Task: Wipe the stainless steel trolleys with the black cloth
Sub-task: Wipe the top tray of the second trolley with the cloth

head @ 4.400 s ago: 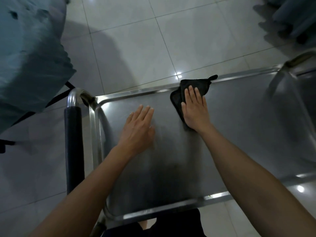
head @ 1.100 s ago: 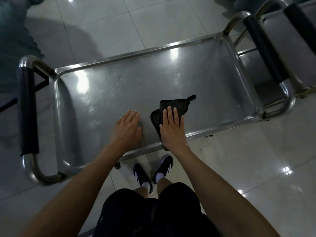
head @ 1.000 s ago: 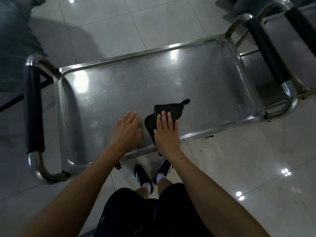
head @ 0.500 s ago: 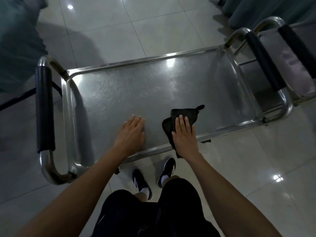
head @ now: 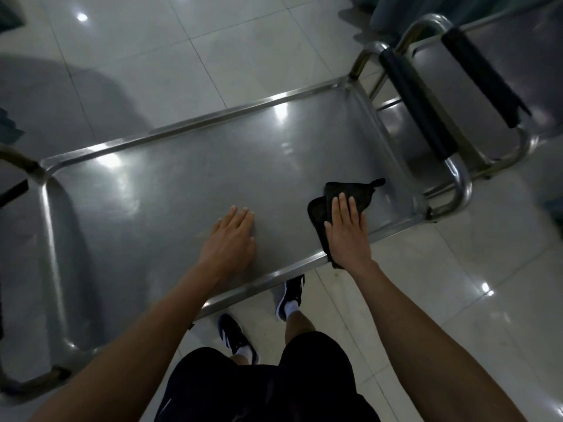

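Near the trolley (head: 189,184)'s right handle end, the black cloth (head: 341,194) is now pressed flat under the right hand (head: 347,229), shifted rightward; left hand (head: 231,239) stays spread flat, so that end gets wiped next, probably.

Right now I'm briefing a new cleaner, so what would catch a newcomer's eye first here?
The long stainless steel trolley top fills the middle, glinting with ceiling lights. Near its right end, the right hand presses a folded black cloth flat by the near rim, while the left hand rests open on bare steel beside it. A second trolley with black padded handles stands at upper right.
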Motion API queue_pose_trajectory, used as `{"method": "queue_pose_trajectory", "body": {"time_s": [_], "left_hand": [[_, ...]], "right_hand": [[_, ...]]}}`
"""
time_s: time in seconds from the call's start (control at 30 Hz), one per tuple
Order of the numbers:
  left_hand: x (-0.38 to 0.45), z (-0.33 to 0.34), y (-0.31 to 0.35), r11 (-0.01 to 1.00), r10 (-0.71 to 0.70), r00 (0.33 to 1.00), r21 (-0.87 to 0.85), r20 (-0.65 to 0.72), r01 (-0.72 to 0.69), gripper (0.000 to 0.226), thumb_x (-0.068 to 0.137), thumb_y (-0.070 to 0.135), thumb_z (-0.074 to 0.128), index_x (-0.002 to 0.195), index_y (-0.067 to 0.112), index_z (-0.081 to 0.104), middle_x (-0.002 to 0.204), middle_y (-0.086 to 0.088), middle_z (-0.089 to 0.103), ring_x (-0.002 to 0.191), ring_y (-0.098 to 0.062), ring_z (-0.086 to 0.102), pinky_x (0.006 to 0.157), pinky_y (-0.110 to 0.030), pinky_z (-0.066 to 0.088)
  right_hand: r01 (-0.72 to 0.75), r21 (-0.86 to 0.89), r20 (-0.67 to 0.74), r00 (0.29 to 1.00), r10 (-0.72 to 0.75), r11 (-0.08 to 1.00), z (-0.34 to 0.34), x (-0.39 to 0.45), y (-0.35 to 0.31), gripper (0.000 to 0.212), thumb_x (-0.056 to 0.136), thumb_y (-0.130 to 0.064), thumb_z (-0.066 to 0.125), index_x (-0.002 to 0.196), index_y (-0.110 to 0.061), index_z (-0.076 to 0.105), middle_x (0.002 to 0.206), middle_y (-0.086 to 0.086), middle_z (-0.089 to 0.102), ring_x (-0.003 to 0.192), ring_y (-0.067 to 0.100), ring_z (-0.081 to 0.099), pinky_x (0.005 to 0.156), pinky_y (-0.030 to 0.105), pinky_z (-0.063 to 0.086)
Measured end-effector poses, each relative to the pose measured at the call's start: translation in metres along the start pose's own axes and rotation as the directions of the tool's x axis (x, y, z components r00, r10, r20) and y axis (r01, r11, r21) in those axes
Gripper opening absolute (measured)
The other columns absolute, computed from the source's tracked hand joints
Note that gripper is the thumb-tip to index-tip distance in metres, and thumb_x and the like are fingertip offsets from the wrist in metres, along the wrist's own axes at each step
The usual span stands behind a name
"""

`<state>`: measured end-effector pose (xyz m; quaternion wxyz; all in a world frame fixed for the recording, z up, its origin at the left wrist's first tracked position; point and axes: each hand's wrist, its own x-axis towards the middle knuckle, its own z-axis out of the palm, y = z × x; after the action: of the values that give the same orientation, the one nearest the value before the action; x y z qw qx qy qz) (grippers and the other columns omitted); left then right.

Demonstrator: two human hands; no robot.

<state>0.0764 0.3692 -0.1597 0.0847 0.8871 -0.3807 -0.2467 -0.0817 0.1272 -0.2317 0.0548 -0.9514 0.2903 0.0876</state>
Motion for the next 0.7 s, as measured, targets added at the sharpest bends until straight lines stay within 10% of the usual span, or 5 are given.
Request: {"method": "queue_pose_trajectory", "body": {"time_s": [0.7], "left_hand": [[0.141, -0.006, 0.132, 0.998, 0.057, 0.998, 0.021, -0.003, -0.057, 0.062, 0.100, 0.030, 0.043, 0.156, 0.015, 0.019, 0.163, -0.005, 0.016, 0.151, -0.023, 0.005, 0.121, -0.044, 0.012]], "right_hand": [[0.069, -0.030, -0.006, 0.998, -0.069, 0.997, -0.032, 0.102, 0.140, 0.064, 0.106, -0.038, 0.028, 0.159, -0.007, 0.009, 0.167, 0.014, 0.004, 0.154, 0.031, -0.003, 0.123, 0.056, 0.006]]}}
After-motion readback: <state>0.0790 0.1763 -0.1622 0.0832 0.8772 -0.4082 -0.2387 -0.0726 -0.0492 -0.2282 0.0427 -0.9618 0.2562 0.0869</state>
